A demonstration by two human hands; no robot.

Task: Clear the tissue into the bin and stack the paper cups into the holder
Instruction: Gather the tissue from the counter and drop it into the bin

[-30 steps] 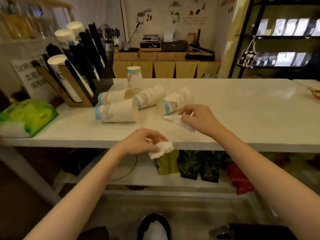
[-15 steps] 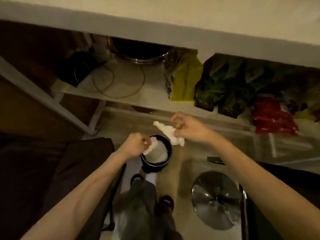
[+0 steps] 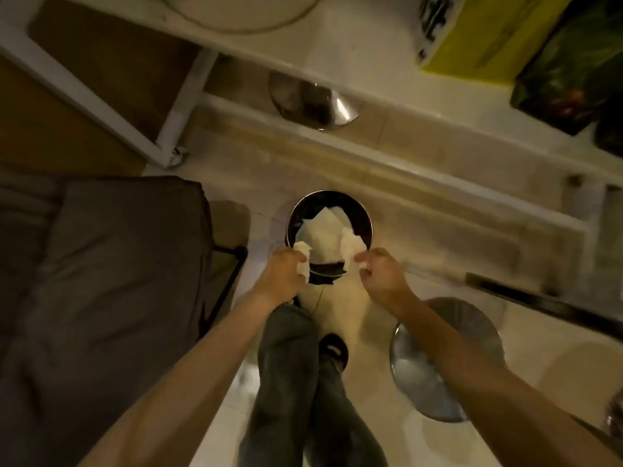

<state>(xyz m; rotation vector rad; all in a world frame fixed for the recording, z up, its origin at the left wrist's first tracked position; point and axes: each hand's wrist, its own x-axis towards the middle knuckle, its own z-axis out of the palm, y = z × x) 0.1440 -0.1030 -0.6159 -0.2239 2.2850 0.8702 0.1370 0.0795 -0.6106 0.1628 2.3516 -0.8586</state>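
Note:
I look straight down at a small round black bin (image 3: 365,217) on the floor, with white tissue paper (image 3: 322,235) lying inside it. My left hand (image 3: 281,274) is shut on a crumpled white tissue (image 3: 302,256) at the bin's near left rim. My right hand (image 3: 379,276) pinches a second tissue (image 3: 350,247) over the near right rim. The paper cups and the holder are out of view.
A brown cushioned seat (image 3: 111,281) fills the left. My legs (image 3: 296,382) and a shoe (image 3: 333,348) are below the bin. A round metal stool base (image 3: 445,362) stands at the right. Yellow and green bags (image 3: 499,32) sit on the low shelf above.
My view dropped from the counter with the cups to the floor. Both hands carried their tissues down and now hold them right at the bin's rim.

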